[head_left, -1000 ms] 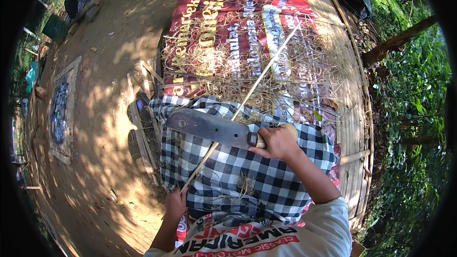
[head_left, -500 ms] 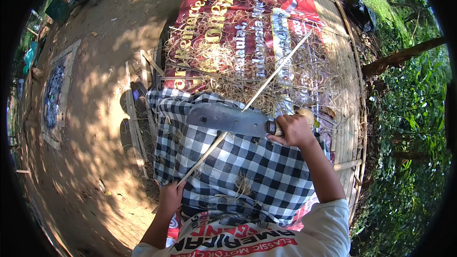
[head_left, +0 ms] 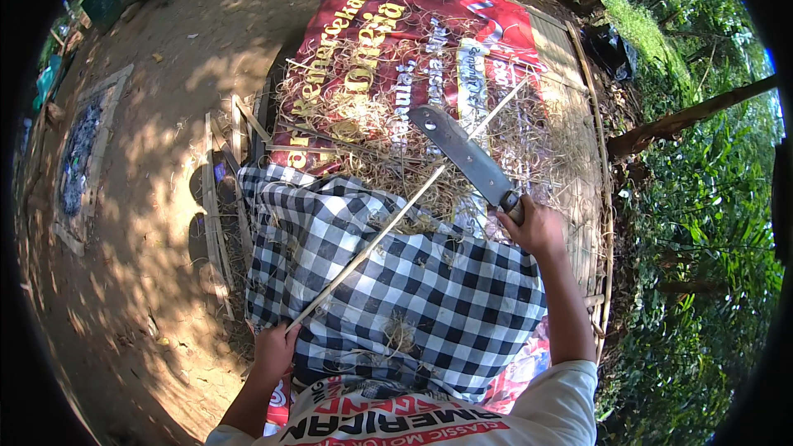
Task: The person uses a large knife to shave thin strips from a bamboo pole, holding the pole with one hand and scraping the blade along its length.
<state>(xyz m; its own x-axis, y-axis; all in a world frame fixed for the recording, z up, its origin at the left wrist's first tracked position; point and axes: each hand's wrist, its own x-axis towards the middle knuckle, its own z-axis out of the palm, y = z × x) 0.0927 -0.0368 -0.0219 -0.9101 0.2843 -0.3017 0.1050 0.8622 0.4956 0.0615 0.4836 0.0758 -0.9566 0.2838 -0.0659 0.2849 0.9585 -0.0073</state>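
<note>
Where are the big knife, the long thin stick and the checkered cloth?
big knife (head_left: 458, 149), head view, middle of the flat blade.
long thin stick (head_left: 376, 239), head view, shaft over the cloth.
checkered cloth (head_left: 429, 306), head view, centre of the fabric on the lap.

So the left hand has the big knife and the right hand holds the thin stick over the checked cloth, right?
Not quite: the hands are swapped. In the head view the right hand grips the knife, and the left hand holds the stick over the checked cloth.
</note>
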